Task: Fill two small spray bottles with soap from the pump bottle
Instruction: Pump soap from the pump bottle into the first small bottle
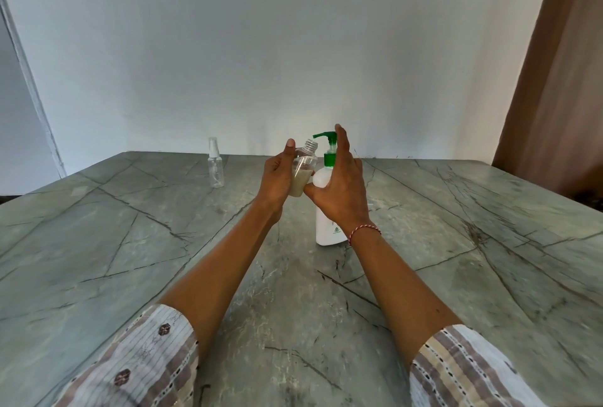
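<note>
My left hand [277, 178] grips a small clear bottle [303, 171] with no cap, tilted, its open neck just below the green spout. Pale beige soap fills its lower part. The white pump bottle [328, 223] with a green pump head [328, 139] stands upright on the stone table [130, 243]. My right hand [342, 184] lies over the pump bottle's shoulder, its fingers straight up beside the pump head and its thumb by the small bottle's base. A second clear spray bottle [215, 163], capped and looking empty, stands far left.
The grey-green veined table runs to a white wall at the back. A brown curtain [554, 80] hangs at the right. A small white object [370, 205] lies on the table behind my right wrist, mostly hidden.
</note>
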The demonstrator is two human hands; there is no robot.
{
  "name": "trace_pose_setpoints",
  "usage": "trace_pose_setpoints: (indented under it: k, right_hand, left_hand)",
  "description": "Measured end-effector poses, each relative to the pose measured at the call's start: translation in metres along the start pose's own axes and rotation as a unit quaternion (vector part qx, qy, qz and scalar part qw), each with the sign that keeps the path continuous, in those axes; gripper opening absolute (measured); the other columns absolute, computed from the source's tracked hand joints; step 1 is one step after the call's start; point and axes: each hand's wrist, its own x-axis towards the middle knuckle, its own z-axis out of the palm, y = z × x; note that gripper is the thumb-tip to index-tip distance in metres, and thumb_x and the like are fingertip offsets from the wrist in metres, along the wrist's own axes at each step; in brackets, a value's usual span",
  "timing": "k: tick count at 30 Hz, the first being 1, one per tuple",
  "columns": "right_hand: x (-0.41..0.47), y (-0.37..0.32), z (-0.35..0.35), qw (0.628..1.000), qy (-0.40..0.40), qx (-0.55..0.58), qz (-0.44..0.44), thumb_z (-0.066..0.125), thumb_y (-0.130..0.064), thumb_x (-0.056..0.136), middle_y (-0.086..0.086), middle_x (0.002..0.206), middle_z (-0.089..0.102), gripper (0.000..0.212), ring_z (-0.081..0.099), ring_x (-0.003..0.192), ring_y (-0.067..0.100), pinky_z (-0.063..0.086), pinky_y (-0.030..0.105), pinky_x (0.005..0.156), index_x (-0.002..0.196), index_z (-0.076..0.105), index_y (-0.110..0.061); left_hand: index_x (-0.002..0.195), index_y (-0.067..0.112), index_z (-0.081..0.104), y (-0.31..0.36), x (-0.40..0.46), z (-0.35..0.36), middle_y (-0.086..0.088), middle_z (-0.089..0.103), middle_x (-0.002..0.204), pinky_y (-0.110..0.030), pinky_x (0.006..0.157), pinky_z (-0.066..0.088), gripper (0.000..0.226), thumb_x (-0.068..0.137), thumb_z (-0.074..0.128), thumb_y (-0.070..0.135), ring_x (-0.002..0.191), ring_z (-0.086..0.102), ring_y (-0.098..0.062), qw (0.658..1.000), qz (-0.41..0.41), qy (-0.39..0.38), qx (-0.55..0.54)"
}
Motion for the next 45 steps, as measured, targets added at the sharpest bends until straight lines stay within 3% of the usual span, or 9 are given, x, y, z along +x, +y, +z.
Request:
trace_pose_setpoints:
  k: [6,13,21,26,32,34,40,45]
  right_hand:
    - [0.0018,0.0002,-0.0001,1.0,-0.012,0.004,-0.005,0.08,-0.025,0.067,0.004,0.137,0.045,0.103,0.045,0.12,0.024,0.04,0.035,0.097,0.145,0.013,-0.022]
    - [0.0001,-0.0028,-0.0004,1.0,0.001,0.005,-0.009,0.08,-0.02,0.065,0.005,0.134,0.047,0.095,0.045,0.113,0.025,0.049,0.044,0.089,0.141,0.022,-0.018]
    - [0.0018,-0.0026,0.0005,1.0,-0.013,-0.004,0.002,0.079,-0.033,0.07,0.005,0.141,0.041,0.109,0.042,0.124,0.024,0.04,0.037,0.098,0.148,0.003,-0.025]
    - [0.0006,-0.0019,-0.0005,1.0,-0.014,-0.003,0.0,0.079,-0.026,0.069,0.005,0.136,0.045,0.105,0.043,0.121,0.025,0.042,0.038,0.096,0.147,0.009,-0.023]
    - [0.0,-0.0045,0.0001,1.0,-0.006,0.002,0.005,0.08,-0.02,0.067,0.006,0.135,0.045,0.097,0.043,0.119,0.026,0.047,0.046,0.094,0.143,0.019,-0.02]
    - [0.0001,-0.0043,0.0,1.0,-0.003,0.002,0.006,0.08,-0.019,0.066,0.005,0.135,0.045,0.097,0.044,0.117,0.025,0.048,0.047,0.093,0.142,0.02,-0.02]
    - [0.0018,-0.0014,0.0015,1.0,-0.007,0.001,0.005,0.081,-0.027,0.067,0.005,0.138,0.045,0.107,0.043,0.122,0.024,0.041,0.035,0.096,0.147,0.009,-0.023]
    - [0.0016,-0.001,0.001,1.0,-0.008,-0.001,0.008,0.08,-0.029,0.068,0.006,0.137,0.045,0.11,0.043,0.121,0.025,0.04,0.036,0.095,0.148,0.004,-0.025]
  left_hand:
    - [0.086,0.029,0.063,-0.0001,0.0009,-0.0012,0.013,0.064,0.077,-0.007,0.047,0.046,0.035,0.095,0.034,0.047,0.057,0.063,0.007,1.0,-0.004,0.0,-0.002]
    - [0.08,0.03,0.063,-0.0007,0.0011,-0.0017,0.012,0.066,0.072,-0.008,0.049,0.048,0.035,0.095,0.035,0.045,0.055,0.063,0.006,1.0,0.001,0.002,0.002]
    - [0.081,0.031,0.062,-0.001,0.001,-0.0003,0.014,0.063,0.074,-0.007,0.045,0.044,0.034,0.095,0.035,0.046,0.054,0.061,0.009,1.0,0.0,0.012,0.005]
    - [0.081,0.033,0.062,0.0004,0.0009,-0.0002,0.015,0.063,0.073,-0.007,0.045,0.045,0.034,0.094,0.035,0.047,0.055,0.063,0.006,1.0,-0.006,0.018,0.009]
    - [0.079,0.03,0.062,0.0007,0.0012,-0.0024,0.021,0.065,0.055,-0.007,0.045,0.045,0.035,0.096,0.034,0.044,0.052,0.061,0.008,1.0,-0.001,0.009,0.0]
    - [0.079,0.031,0.062,0.0006,0.0016,-0.0019,0.02,0.065,0.062,-0.007,0.046,0.046,0.035,0.095,0.035,0.045,0.053,0.062,0.007,1.0,-0.002,0.012,0.0]
    - [0.079,0.033,0.062,-0.0012,0.0016,-0.001,0.016,0.063,0.071,-0.007,0.045,0.045,0.034,0.095,0.035,0.047,0.054,0.062,0.007,1.0,-0.001,0.01,0.004]
    - [0.079,0.033,0.062,-0.0007,0.0019,-0.0006,0.015,0.064,0.072,-0.007,0.045,0.045,0.034,0.095,0.035,0.047,0.054,0.062,0.008,1.0,0.002,0.008,0.002]
